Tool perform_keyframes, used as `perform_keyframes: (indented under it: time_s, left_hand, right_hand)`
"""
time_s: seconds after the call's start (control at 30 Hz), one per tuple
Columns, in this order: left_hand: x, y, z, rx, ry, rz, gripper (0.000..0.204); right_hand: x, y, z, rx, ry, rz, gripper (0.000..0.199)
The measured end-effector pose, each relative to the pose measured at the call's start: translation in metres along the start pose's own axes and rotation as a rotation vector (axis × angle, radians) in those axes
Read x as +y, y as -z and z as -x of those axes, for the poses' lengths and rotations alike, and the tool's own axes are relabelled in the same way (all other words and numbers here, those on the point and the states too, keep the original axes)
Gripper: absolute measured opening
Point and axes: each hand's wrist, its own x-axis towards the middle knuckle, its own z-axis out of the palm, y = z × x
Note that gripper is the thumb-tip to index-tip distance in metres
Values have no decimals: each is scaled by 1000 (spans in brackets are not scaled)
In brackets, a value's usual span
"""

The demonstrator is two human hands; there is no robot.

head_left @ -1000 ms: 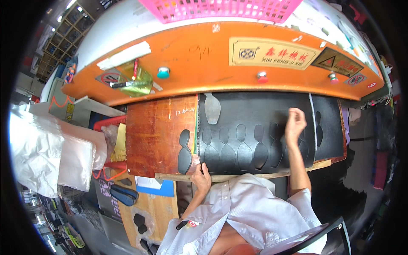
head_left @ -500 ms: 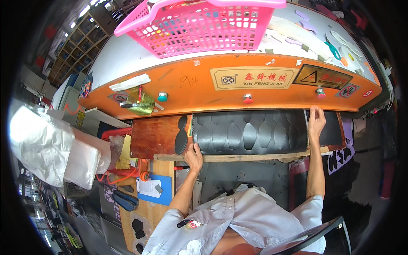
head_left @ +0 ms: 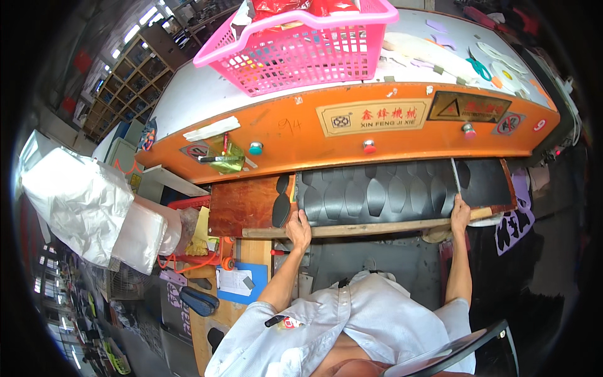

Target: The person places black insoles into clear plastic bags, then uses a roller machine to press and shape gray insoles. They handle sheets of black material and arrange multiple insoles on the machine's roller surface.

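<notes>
A black sheet (head_left: 342,195), leather-like, with rows of cut rounded outlines, lies on a reddish-brown board (head_left: 242,204) under the orange machine beam. My left hand (head_left: 299,231) grips the sheet's near left corner, thumb on top, beside the wooden bar. At the near right corner, my right hand (head_left: 461,215) has its fingers closed at the edge, by the lower end of a thin pale strip (head_left: 456,177). Two joined black oval pieces (head_left: 281,210) lie left of the sheet. Right of the strip is another black section (head_left: 487,182) with one oval outline.
The orange machine beam (head_left: 282,151) with several buttons spans the far side. A pink basket (head_left: 301,60) and teal scissors (head_left: 478,65) sit on its white top. A wooden bar (head_left: 377,229) runs along the near edge. Clear plastic bags (head_left: 81,207) and a blue clipboard (head_left: 259,278) are at left.
My right hand has come from the far right part of the sheet to its near right corner. My left hand stays at the near left corner. The whole view has shifted slightly.
</notes>
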Motion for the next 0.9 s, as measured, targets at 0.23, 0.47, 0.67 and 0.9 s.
perform_keyframes:
  time_s: [0.23,0.47,0.67,0.9]
  left_hand:
    - [-23,16,26,-100,-20,56,38]
    - [-26,73,90,-186,-99,134,46]
    - [9,65,28,-226,-175,447,52]
    - [1,31,36,-256,-77,467,57]
  right_hand:
    - [29,13,32,-64,69,-116,57]
    - [-43,43,106,278,41,471,24]
    - [-277,-114,208,-230,474,2,72]
    - [-324,-178,260,-442,396,-215,68]
